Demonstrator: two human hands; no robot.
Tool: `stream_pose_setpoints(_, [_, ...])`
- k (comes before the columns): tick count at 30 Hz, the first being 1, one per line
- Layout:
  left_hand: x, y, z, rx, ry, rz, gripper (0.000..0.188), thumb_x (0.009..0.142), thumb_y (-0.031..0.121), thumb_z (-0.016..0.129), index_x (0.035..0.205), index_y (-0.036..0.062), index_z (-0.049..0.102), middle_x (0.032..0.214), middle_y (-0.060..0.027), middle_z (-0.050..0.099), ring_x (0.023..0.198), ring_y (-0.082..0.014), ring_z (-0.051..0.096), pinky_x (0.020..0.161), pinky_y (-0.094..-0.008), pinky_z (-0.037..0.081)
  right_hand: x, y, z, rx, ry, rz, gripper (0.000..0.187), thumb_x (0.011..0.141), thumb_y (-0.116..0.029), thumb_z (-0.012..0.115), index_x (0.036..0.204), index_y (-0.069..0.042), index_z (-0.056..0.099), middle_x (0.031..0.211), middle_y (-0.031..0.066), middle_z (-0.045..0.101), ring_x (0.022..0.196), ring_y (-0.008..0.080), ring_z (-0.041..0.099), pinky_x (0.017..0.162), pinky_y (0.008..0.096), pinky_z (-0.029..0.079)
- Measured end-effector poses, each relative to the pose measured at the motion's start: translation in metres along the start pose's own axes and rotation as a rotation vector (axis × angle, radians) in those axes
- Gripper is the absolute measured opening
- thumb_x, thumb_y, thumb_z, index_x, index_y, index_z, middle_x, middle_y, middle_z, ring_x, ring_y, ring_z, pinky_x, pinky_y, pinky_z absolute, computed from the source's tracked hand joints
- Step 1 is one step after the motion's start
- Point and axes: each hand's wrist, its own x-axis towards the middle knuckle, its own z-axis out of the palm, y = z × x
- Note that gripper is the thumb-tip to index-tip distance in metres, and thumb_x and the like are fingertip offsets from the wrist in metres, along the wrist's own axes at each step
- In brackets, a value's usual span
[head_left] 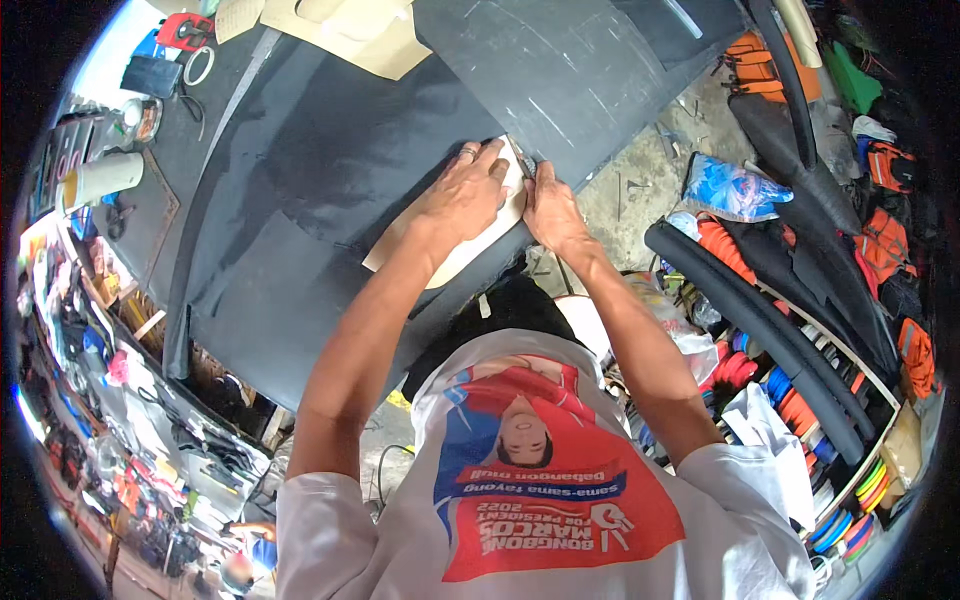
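Nearest is the white T-shirt (560,470) with a red and blue print, below the long beige card template (488,234), which lies on a wide black sheet material (330,150). The two hands are apart from each other but near. The left hand (468,195) is laid over the template, with fingers extended and a little bent, pressing on it and hiding much of its middle. The right hand (555,212) is at the template's right edge, with the fingers closed around a slim dark tool (529,168); most of this tool is covered by the fingers, so I cannot tell its exact kind, nor whether its tip touches the template. To the right of the template are a blue shiny plastic bag (735,187) and long black foam-like tubes (760,335), which partly cover the coloured rolls under them. Just beyond the template is a dark grey sheet with white scratches (570,80), cut off by the upper edge of the view. Farther beyond the template, toward the left, a large beige paper piece (365,40) is also cut off there. Far to the left of the template, the crowded small items are bent and too small to make out.
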Motion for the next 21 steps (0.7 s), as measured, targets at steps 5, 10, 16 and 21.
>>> stream_pose_setpoints(5, [-0.001, -0.004, 0.008, 0.048, 0.023, 0.008, 0.043, 0.106, 0.025, 0.054, 0.138, -0.0031, 0.059, 0.16, -0.0185, 0.038, 0.141, -0.0442, 0.042, 0.117, -0.0483, 0.04, 0.003, 0.006, 0.005, -0.003, 0.031, -0.069, 0.021, 0.103, -0.013, 0.05, 0.113, 0.004, 0.045, 0.098, 0.039, 0.065, 0.097, 0.0586, 0.063, 0.082, 0.0619, 0.05])
stream_pose_setpoints(10, [-0.003, 0.005, -0.002, 0.036, -0.026, 0.009, 0.043, 0.107, 0.027, 0.052, 0.14, 0.001, 0.059, 0.162, -0.0194, 0.036, 0.142, -0.0447, 0.041, 0.118, -0.049, 0.039, 0.004, 0.005, 0.0, -0.073, 0.02, -0.092, 0.022, 0.103, -0.015, 0.051, 0.112, 0.004, 0.044, 0.097, 0.0391, 0.065, 0.096, 0.0584, 0.064, 0.082, 0.063, 0.05])
stream_pose_setpoints(16, [-0.005, 0.014, -0.003, 0.077, -0.087, -0.044, 0.042, 0.108, 0.031, 0.05, 0.142, 0.009, 0.061, 0.162, -0.021, 0.035, 0.144, -0.0451, 0.039, 0.119, -0.0495, 0.039, 0.003, 0.002, -0.001, -0.111, -0.024, -0.069, 0.023, 0.101, -0.013, 0.053, 0.114, 0.004, 0.043, 0.096, 0.039, 0.065, 0.098, 0.0577, 0.064, 0.084, 0.0622, 0.052])
stream_pose_setpoints(21, [-0.004, 0.01, 0.001, 0.126, -0.069, -0.029, 0.043, 0.108, 0.034, 0.048, 0.142, 0.011, 0.062, 0.164, -0.0218, 0.032, 0.145, -0.0462, 0.038, 0.12, -0.0491, 0.038, -0.006, 0.012, 0.005, -0.127, -0.024, -0.086, 0.023, 0.099, -0.01, 0.053, 0.115, 0.004, 0.043, 0.095, 0.0385, 0.066, 0.097, 0.0573, 0.064, 0.085, 0.0615, 0.053])
